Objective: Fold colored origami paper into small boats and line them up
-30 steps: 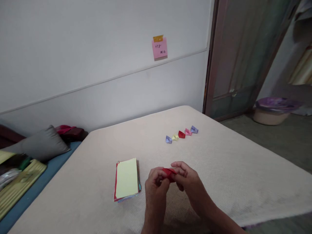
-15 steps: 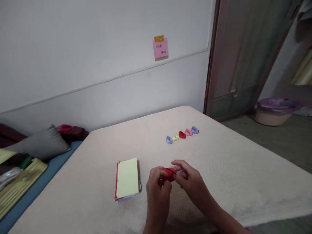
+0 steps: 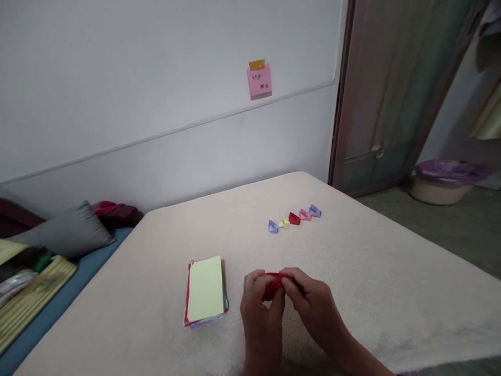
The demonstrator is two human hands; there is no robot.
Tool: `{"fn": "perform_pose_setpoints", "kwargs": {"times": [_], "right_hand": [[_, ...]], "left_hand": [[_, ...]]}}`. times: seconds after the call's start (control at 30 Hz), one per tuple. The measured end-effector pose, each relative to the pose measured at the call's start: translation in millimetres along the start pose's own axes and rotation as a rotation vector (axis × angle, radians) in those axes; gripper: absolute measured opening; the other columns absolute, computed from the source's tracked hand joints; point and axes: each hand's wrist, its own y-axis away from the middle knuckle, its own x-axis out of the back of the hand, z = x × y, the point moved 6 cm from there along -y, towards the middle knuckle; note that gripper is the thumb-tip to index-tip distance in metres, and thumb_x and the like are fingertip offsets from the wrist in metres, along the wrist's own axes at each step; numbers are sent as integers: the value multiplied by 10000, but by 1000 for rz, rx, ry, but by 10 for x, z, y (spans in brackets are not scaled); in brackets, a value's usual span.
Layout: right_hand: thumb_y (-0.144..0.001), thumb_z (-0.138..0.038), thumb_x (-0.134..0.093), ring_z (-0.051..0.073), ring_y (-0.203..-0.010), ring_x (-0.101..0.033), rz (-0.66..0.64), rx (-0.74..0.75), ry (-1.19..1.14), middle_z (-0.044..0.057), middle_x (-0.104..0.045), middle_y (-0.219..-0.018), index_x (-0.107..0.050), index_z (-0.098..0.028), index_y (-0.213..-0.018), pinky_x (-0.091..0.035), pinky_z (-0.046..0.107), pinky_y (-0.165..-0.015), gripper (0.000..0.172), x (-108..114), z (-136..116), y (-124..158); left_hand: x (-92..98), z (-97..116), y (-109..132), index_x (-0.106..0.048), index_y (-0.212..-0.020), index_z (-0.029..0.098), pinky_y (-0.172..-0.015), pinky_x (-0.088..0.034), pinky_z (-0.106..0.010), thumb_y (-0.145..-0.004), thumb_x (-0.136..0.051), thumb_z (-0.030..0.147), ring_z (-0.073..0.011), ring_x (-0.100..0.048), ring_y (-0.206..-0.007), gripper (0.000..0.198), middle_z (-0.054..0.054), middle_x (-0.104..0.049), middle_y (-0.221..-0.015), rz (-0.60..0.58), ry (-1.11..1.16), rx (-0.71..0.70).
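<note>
Between my hands is a small folded red paper [image 3: 273, 288], partly covered by my fingers. My left hand [image 3: 261, 303] pinches its left side, thumb in front and fingers curled behind. At its right edge my right hand [image 3: 311, 295] grips with thumb and fingertips. To the left of my hands lies a stack of coloured paper [image 3: 205, 290] with a pale yellow sheet on top. Farther back, several small folded paper boats stand in a slanting row: a lilac one [image 3: 273, 226], a yellow one [image 3: 284, 223], a red one [image 3: 294, 219], a pink one [image 3: 305, 214] and a second lilac one [image 3: 315, 211].
Everything rests on a cream-covered bed-like surface [image 3: 156, 271] against a white wall. A pink note [image 3: 259, 81] is taped to that wall. On the left are a grey pillow [image 3: 74, 230] and a yellow slatted object [image 3: 39, 292]. A basin [image 3: 442, 188] stands on the floor at right.
My right hand has closed in on the red paper, its fingers now gripping the right edge. Both hands have shifted slightly right, and the paper shows more edge-on.
</note>
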Motion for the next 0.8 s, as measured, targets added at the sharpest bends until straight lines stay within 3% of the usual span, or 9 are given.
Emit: {"fn": "perform_pose_setpoints", "kwargs": {"times": [0.33, 0.53, 0.8], "right_hand": [[-923, -318, -394, 158, -631, -588, 12, 28, 96, 8, -631, -705, -589, -218, -839, -433, 252, -602, 234, -38, -15, 66], [-892, -320, -419, 156, -545, -565, 22, -49, 43, 7, -627, -627, -592, -210, -775, -415, 242, -520, 236, -25, -4, 21], [-865, -266, -424, 163, -567, -565, 47, -39, 110, 12, -635, -654, -596, -209, -826, -421, 257, -554, 186, -26, 35, 15]], "left_hand": [[40, -2, 51, -660, -723, 212, -741, -480, -303, -807, -569, 156, -208, -564, -951, 137, -73, -563, -1039, 116, -60, 7], [46, -25, 35, -664, -702, 210, -746, -484, -316, -784, -599, 142, -209, -573, -928, 125, -67, -573, -1019, 106, -49, 2], [21, -89, 31, -684, -732, 222, -807, -476, -345, -783, -601, 151, -222, -565, -979, 121, -74, -568, -1055, 63, -28, 29]]}}
